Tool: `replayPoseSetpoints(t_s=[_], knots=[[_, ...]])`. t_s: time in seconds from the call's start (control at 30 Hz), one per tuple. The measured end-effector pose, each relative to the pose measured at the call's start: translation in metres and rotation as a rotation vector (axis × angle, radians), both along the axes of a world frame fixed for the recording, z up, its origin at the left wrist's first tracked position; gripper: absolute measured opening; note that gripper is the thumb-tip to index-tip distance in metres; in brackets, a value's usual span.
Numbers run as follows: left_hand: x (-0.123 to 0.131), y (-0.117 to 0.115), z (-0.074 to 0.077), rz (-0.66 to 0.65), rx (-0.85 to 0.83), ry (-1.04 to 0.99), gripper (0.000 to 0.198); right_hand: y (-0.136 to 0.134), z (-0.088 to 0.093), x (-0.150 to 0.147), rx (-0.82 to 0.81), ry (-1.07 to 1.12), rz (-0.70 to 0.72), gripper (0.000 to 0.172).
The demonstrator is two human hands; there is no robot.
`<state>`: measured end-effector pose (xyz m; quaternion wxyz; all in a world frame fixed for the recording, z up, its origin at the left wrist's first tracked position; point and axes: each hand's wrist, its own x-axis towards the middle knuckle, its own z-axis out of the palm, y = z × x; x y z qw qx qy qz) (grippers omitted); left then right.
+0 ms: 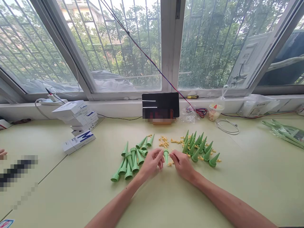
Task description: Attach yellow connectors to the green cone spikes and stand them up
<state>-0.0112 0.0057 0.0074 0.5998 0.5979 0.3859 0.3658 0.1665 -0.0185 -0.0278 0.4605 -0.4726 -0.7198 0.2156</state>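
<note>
Between the thumb and fingers of my left hand (152,163) is a light green plastic cone (166,155), its point turned down and its wider capped end up. Just right of it, my right hand (181,163) is closed in a pinch; whatever sits in its fingertips is too small to make out. A heap of green cones (129,158) lies to the left of my left hand. Beyond my hands is a small pile of yellow plastic fittings (163,141). To the right, several green cones (201,147) stand points up, with yellow fittings at their bases.
A dark tablet (160,104) leans on a stand at the back by the window sill. White boxes (79,142) are stacked at left. A cup (215,110), a coiled white cable (228,126) and green straps (285,134) lie right. Another person's hand (3,152) shows at the left edge.
</note>
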Motion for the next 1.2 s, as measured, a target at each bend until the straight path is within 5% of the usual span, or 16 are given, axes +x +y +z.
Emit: replayPoseSetpoints(t_s=[0.4, 1.2], knots=[[-0.004, -0.003, -0.004, -0.072, 0.13, 0.019, 0.034, -0.001, 0.0, 0.001, -0.013, -0.017, 0.033, 0.034], [-0.004, -0.009, -0.006, -0.009, 0.356, 0.211, 0.033, 0.0, -0.001, 0.003, -0.044, 0.002, 0.059, 0.035]])
